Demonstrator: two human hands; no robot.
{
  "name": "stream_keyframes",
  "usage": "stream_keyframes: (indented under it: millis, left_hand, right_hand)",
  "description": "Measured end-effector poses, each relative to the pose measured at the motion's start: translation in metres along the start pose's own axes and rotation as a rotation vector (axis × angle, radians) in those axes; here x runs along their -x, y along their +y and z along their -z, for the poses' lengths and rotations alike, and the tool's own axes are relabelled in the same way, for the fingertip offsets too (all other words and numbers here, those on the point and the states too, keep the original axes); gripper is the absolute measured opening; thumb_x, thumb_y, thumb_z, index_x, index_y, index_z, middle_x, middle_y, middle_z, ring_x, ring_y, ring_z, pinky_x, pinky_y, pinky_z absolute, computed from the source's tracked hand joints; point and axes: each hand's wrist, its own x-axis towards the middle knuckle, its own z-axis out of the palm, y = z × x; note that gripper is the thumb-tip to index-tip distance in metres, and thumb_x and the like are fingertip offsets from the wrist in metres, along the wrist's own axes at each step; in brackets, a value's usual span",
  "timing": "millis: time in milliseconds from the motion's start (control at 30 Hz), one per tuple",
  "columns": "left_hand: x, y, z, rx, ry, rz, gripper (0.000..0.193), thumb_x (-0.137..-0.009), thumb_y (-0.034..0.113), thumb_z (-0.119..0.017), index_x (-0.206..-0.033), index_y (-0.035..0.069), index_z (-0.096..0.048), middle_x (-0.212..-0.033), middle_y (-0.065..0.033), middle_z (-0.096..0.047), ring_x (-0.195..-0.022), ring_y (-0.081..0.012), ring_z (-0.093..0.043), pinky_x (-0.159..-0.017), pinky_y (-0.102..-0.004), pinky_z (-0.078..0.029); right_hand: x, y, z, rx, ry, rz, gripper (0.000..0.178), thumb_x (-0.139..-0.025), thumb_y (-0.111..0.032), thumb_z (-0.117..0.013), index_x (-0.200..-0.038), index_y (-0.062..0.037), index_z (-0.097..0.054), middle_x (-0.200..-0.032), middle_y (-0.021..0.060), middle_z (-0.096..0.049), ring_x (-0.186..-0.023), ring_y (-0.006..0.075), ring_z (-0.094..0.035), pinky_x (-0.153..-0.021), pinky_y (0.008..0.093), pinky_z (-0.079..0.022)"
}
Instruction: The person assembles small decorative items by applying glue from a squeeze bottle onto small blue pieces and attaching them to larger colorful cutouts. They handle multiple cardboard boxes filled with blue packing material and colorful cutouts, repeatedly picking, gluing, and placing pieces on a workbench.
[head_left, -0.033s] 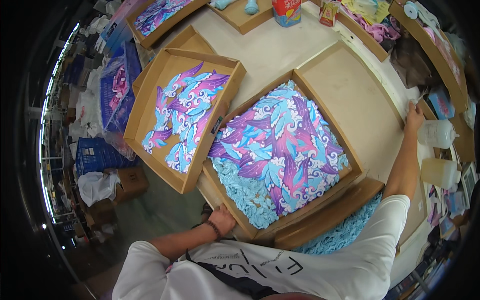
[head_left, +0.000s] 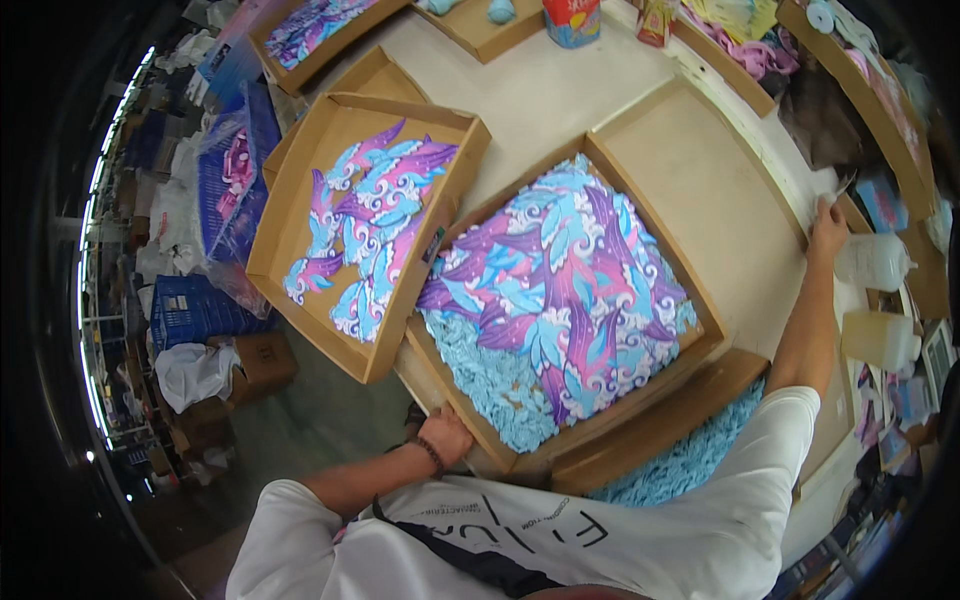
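Box (head_left: 704,338) of cutouts (head_left: 560,290), left grip (head_left: 446,434) curled beside its seven o'clock, right grip (head_left: 828,226) toward two; I can't tell what either holds

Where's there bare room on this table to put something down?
The pale tabletop between the tray of patterned pieces and the red-and-blue package looks bare; so does the brown panel between the heaped box and the right hand. The right edge is crowded around the bottles.
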Motion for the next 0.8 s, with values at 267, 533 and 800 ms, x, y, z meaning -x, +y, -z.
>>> stream_keyframes:
  millis: [267,533,800]
  left_hand:
    - [-0.002,-0.001,-0.002,0.016,-0.027,-0.004,0.026,-0.080,0.015,-0.053,-0.098,0.005,-0.069,-0.104,-0.0141,-0.062,-0.099,-0.0309,-0.055,-0.075,-0.0407,-0.050]
    - [-0.004,-0.014,-0.013,-0.003,0.122,-0.150,0.021,-0.080,0.014,-0.052,-0.089,0.004,-0.069,-0.092,-0.0157,-0.063,-0.092,-0.0305,-0.058,-0.067,-0.0371,-0.053]
    - [-0.014,-0.029,-0.024,0.166,0.107,-0.253,0.025,-0.070,0.017,-0.064,-0.090,0.001,-0.063,-0.094,-0.0205,-0.065,-0.093,-0.0320,-0.062,-0.076,-0.0409,-0.054]
  right_hand:
    - [0.083,-0.101,0.035,-0.412,0.020,-0.021,0.045,-0.085,-0.014,-0.066,-0.119,0.0069,-0.046,-0.105,0.0122,-0.059,-0.084,0.0197,-0.064,-0.068,0.0342,-0.060]
    - [0.189,-0.208,0.124,-0.702,-0.081,0.109,0.025,-0.090,-0.009,-0.053,-0.112,0.0030,-0.048,-0.103,0.0172,-0.061,-0.083,0.0339,-0.068,-0.058,0.0357,-0.061]
    - [0.338,-0.242,0.220,-0.569,0.109,0.208,0.031,-0.093,-0.014,-0.057,-0.118,-0.0005,-0.046,-0.109,0.0154,-0.060,-0.087,0.0296,-0.067,-0.067,0.0354,-0.059]
